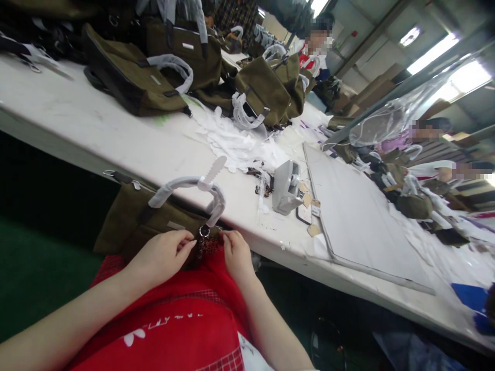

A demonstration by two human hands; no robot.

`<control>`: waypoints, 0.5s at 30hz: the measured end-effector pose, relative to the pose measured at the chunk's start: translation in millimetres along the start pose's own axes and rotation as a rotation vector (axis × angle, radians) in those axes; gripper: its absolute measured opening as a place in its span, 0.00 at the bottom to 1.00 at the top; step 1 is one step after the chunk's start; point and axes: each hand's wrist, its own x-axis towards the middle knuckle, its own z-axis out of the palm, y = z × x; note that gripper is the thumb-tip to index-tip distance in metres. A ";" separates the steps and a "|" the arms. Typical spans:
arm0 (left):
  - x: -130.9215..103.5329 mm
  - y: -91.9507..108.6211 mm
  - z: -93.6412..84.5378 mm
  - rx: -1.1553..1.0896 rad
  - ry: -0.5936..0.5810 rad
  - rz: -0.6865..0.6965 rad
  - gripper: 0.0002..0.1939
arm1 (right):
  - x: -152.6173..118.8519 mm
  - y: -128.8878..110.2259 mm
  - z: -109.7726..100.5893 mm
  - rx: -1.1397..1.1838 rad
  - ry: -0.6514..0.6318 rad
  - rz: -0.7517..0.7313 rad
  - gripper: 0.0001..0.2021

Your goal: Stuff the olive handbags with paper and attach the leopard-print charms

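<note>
Both hands, left hand [164, 255] and right hand [235, 253], are pinched on the olive canvas bag [131, 221] held against the white table's near edge [116, 170], its long axis left-right, wrapped handle [185, 185] pointing up.

Bag factory: long worktable [116, 139] w/ olive bags [131, 82], co-workers alongside.

Daylight floods in from the windows [460, 77] at the upper right of the frame, blown out to pure white there. A ceiling lamp [410, 36] glows nearby. The white table [116, 139] across the middle is bright and evenly lit, with soft shadows. The lower left is dark. Straight lines bend and lean toward the edges, and the far right is smeared and soft.
</note>
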 end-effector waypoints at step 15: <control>4.5 -7.8 12.2 -0.267 -0.082 -0.024 0.16 | -4.3 -16.4 26.0 0.569 -0.382 0.129 0.10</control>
